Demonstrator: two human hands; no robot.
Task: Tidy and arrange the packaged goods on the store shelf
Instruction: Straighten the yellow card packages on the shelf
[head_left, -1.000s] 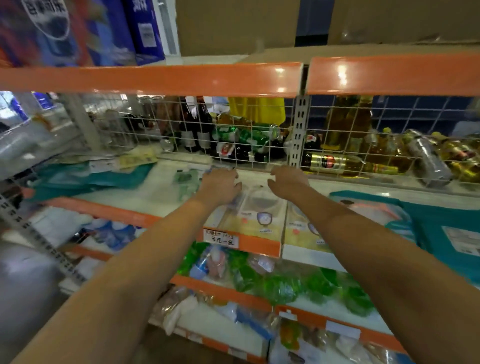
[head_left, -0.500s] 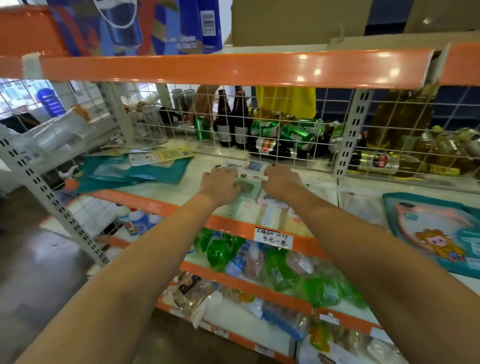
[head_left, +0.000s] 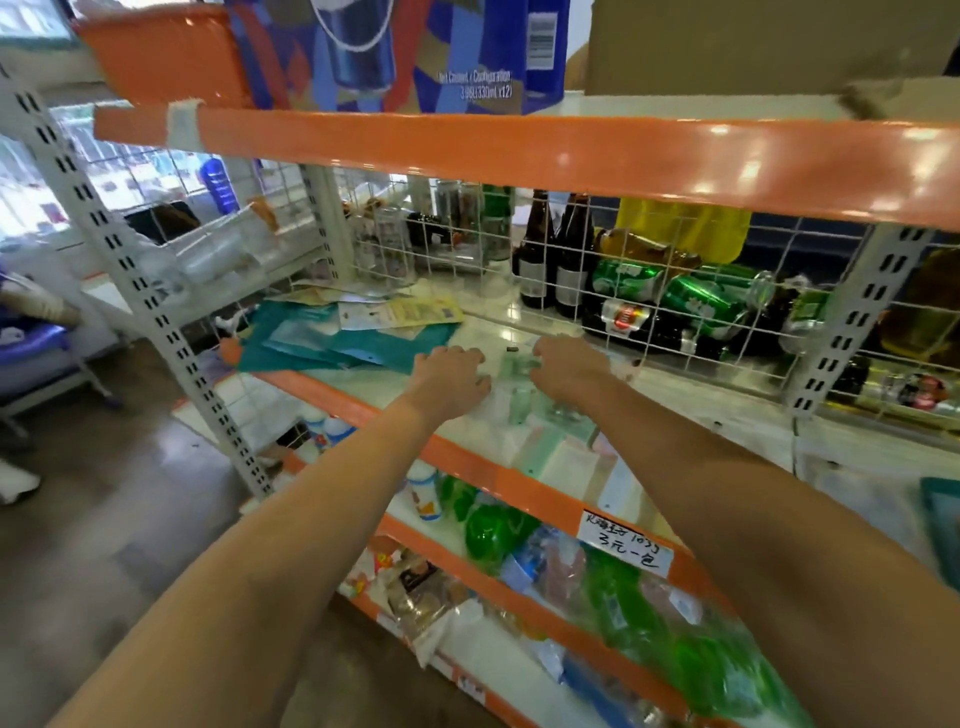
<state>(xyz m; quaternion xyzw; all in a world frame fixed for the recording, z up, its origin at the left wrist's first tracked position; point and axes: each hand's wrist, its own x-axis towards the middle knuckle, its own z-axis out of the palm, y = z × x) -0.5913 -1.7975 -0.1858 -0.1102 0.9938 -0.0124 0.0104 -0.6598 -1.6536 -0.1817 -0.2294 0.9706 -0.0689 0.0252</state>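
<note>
left hand fingers curled onto clear packet | right hand grips its other edge | packet lies mid white shelf, near teal packets | wire mesh behind

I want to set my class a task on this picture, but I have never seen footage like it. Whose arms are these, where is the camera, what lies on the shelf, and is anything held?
There is no machine here. The camera sits on a person's head and looks forward and down, so the two bare arms are that person's own. The left hand and right hand both rest on a row of clear plastic packets lying flat on the white shelf. The fingers curl over the packets' far end, but whether they grip or only press cannot be told. To the left lies a loose heap of teal packets. Behind a wire grid stand dark bottles beside toppled green cans.
</note>
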